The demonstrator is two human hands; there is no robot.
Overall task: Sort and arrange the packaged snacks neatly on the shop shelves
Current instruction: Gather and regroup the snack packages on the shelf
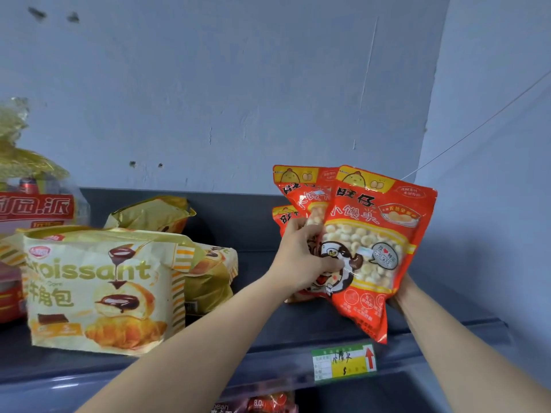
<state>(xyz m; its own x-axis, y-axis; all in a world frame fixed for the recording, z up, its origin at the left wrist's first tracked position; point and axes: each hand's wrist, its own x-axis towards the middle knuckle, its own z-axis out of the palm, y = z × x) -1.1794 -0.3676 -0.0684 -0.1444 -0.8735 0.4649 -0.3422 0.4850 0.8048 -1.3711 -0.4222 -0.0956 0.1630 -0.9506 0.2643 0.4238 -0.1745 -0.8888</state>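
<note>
Head view: at the right end of a dark grey metal shelf (268, 332), two bare arms reach in and hold a fan of snack packets in front of the blue-grey wall.

The front packet is a glossy red-orange plastic bag with a yellow top band and a clear window showing small round pale biscuits (378, 248). It hangs above the shelf's front edge. Its long axis is nearly upright, the top tipped a little to the right.

The left hand (301, 254) is at the packet's left edge. Its fingers curl round two or three matching red-orange bags behind (301, 186).

The right hand (401, 293) is at the front packet's lower right corner, almost wholly hidden behind it. Whether its fingers clasp the bag cannot be told. This seems the nearer hand for setting the front packet down.

A green and yellow price label (343, 363) sits on the shelf's front edge just below. A large cream croissant bag (98, 287) stands toward the left end.
</note>
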